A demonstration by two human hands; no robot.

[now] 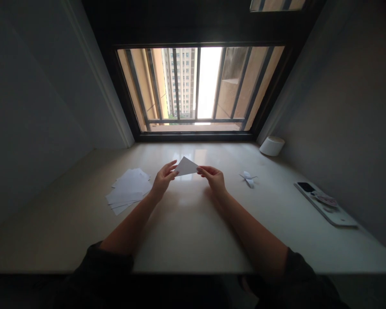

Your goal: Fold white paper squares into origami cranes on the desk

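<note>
A sheet of white paper folded into a triangle (186, 166) is held up between my two hands, its peak pointing toward the window. My left hand (164, 177) pinches the left corner between thumb and fingers. At the right corner, my right hand (212, 176) grips the paper with thumb and fingertips. To the left of my left hand lies a loose stack of white paper sheets (128, 189), fanned unevenly. Right of my right hand rests a small folded paper figure (248, 178) with thin points, perhaps a crane.
The pale, glossy counter (186, 231) runs up to a dark-framed window (193, 136) with bars outside. A white cylindrical object (272, 146) stands in the far right corner. A phone in a decorated case (324, 205) lies near the right wall.
</note>
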